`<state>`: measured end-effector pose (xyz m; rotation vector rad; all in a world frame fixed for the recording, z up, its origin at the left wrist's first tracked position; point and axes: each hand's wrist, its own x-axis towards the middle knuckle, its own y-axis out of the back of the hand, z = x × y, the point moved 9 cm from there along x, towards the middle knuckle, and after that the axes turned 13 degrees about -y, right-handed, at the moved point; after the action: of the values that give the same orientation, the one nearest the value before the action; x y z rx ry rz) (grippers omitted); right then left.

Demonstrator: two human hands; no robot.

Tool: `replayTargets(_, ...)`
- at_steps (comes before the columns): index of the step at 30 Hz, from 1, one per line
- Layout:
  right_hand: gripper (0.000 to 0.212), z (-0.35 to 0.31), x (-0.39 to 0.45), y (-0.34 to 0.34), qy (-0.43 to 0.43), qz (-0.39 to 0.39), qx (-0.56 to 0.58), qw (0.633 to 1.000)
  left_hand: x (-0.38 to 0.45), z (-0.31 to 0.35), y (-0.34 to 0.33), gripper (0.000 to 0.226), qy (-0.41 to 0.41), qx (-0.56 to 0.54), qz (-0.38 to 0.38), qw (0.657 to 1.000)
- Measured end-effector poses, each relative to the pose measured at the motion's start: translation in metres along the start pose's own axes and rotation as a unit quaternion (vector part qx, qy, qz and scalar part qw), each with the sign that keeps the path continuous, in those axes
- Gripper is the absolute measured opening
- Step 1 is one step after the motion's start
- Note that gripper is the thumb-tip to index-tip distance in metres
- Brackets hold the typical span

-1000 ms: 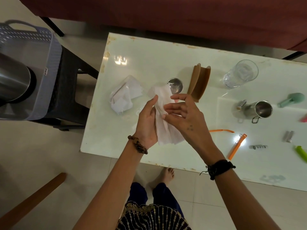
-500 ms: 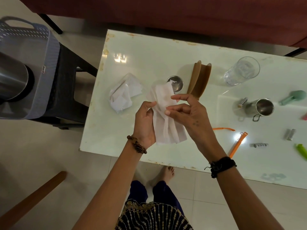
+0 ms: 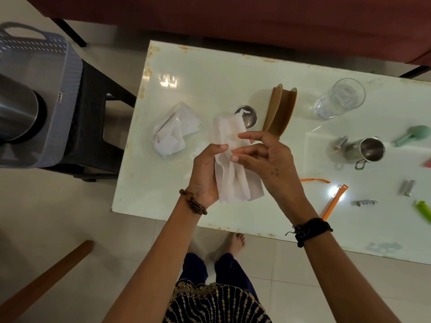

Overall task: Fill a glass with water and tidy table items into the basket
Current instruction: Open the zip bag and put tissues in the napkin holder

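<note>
Folding a white tissue (image 3: 234, 169) at mid-frame looks like the step in hand; next it likely goes to the grey basket (image 3: 67, 73), upper left. The left hand (image 3: 205, 176) grips its near edge, thumb curled over; the right hand (image 3: 268, 162) pinches the upper fold, fingers half bent. Farther back, upper right, stands the glass (image 3: 339, 99), apparently filled.

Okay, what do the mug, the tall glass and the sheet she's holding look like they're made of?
Mug: likely stainless steel, brushed grey with bright reflections inside.
Tall glass: clear glass or possibly plastic, fully see-through.
White sheet, gripped in the left hand: soft tissue or thin cloth, matte and creased.
</note>
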<state>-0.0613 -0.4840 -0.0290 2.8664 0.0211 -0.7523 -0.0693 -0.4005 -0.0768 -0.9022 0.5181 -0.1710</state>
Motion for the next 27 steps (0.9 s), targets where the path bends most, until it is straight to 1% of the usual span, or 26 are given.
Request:
replayTargets(4, 0.034, 0.002, 0.000, -0.001, -0.004, -0.004, 0.002, 1.000, 0.000, -0.001, 0.007, 0.034, 0.010, 0.003, 0.019, 1.000)
replayTargets(6, 0.033, 0.004, 0.000, 0.000, -0.016, -0.009, 0.014, 1.000, -0.001, -0.002, 0.011, 0.039, 0.014, -0.001, 0.031, 0.999)
replayTargets(10, 0.029, 0.006, -0.001, 0.002, -0.035, -0.013, 0.037, 0.999, -0.002, -0.005, 0.017, 0.042, 0.024, -0.014, 0.054, 0.998)
replayTargets(12, 0.024, 0.008, -0.001, 0.006, -0.042, 0.004, 0.060, 0.997, -0.002, -0.005, 0.022, 0.043, 0.022, 0.007, 0.077, 0.997)
replayTargets(15, 0.017, 0.009, -0.003, 0.016, -0.033, 0.045, 0.087, 0.995, -0.002, -0.001, 0.036, 0.036, 0.008, 0.040, 0.120, 0.992)
replayTargets(17, 0.017, 0.009, -0.004, 0.024, -0.021, 0.062, 0.099, 0.993, -0.003, 0.003, 0.043, 0.037, -0.002, 0.041, 0.135, 0.990)
replayTargets(18, 0.020, 0.011, -0.004, 0.027, -0.021, 0.066, 0.107, 0.992, -0.004, 0.006, 0.046, 0.039, -0.006, 0.037, 0.138, 0.990)
replayTargets(20, 0.029, 0.016, -0.004, 0.032, -0.034, 0.074, 0.128, 0.988, -0.005, 0.012, 0.045, 0.041, -0.011, 0.029, 0.131, 0.991)
replayTargets(21, 0.030, 0.019, -0.003, 0.034, -0.044, 0.079, 0.134, 0.987, -0.005, 0.016, 0.042, 0.040, -0.014, 0.028, 0.116, 0.993)
replayTargets(23, 0.022, 0.022, 0.000, 0.036, -0.062, 0.084, 0.128, 0.986, -0.005, 0.020, 0.036, 0.031, -0.019, 0.052, 0.081, 0.995)
replayTargets(25, 0.011, 0.025, 0.002, 0.034, -0.078, 0.072, 0.119, 0.987, -0.004, 0.024, 0.038, 0.017, -0.023, 0.110, 0.079, 0.990)
replayTargets(27, 0.016, 0.026, 0.003, 0.035, -0.085, 0.066, 0.115, 0.987, -0.004, 0.028, 0.043, 0.024, -0.031, 0.157, 0.086, 0.983)
